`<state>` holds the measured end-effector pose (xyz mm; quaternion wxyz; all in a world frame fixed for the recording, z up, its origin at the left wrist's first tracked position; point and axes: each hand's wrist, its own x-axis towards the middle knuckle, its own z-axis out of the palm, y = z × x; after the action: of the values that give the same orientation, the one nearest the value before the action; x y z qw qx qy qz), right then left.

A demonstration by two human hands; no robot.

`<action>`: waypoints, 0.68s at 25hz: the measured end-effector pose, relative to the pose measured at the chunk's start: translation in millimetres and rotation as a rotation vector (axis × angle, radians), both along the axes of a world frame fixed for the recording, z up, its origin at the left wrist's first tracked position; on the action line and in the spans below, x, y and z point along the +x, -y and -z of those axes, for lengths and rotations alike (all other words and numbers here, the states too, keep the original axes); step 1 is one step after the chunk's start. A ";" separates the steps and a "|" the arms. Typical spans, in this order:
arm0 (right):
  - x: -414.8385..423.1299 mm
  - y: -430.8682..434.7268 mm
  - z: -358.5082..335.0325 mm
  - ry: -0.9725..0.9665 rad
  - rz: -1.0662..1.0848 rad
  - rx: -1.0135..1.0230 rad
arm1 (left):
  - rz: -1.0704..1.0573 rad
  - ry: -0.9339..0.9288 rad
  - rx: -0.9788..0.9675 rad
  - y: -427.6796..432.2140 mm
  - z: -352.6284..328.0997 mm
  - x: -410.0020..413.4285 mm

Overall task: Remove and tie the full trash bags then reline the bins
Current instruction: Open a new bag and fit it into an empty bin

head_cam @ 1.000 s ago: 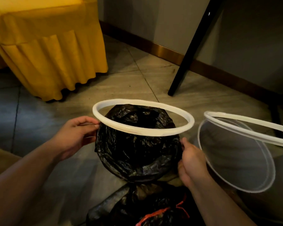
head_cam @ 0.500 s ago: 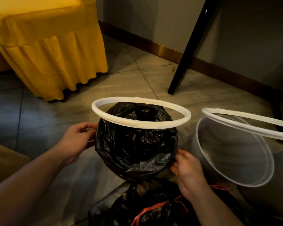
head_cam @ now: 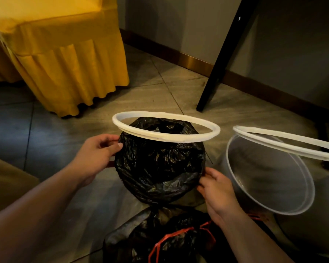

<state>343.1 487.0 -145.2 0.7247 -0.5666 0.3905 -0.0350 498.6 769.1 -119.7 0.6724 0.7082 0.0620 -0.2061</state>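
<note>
A bin lined with a black trash bag (head_cam: 160, 164) stands on the floor in front of me, its white ring (head_cam: 165, 136) raised and tilted above the rim. My left hand (head_cam: 98, 154) pinches the bag's edge at the bin's left side. At the lower right side, my right hand (head_cam: 216, 188) grips the bag's folded-over edge. A tied black bag with a red drawstring (head_cam: 171, 242) lies just below, near me. To the right an unlined translucent bin (head_cam: 266, 177) leans toward me, with its own white ring (head_cam: 285, 144) hinged up.
A yellow skirted chair (head_cam: 65, 59) stands at the back left. A black slanted leg (head_cam: 222, 59) rises by the wall with a gold-trimmed skirting board. Another bin's wall (head_cam: 311, 224) shows at the lower right. The floor is tiled.
Both hands have slid down from the white ring to the bag's edge on the bin's sides. The right hand went lower and now holds the bag's fold.
</note>
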 end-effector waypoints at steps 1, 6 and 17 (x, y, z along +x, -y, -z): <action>3.1 -1.2 0.3 0.005 0.017 -0.041 | 0.007 0.010 -0.010 1.0 0.9 1.8; 17.1 -2.6 15.0 -0.055 0.170 -0.073 | -0.094 0.055 0.007 18.0 8.1 13.5; -16.7 -16.3 -101.2 0.368 0.001 -1.023 | -0.160 -0.228 -0.119 13.3 -10.5 18.1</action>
<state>326.3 503.3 -44.0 0.4129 -0.8314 0.1903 -0.3195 516.7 755.8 -109.2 0.7159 0.6320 0.1820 -0.2342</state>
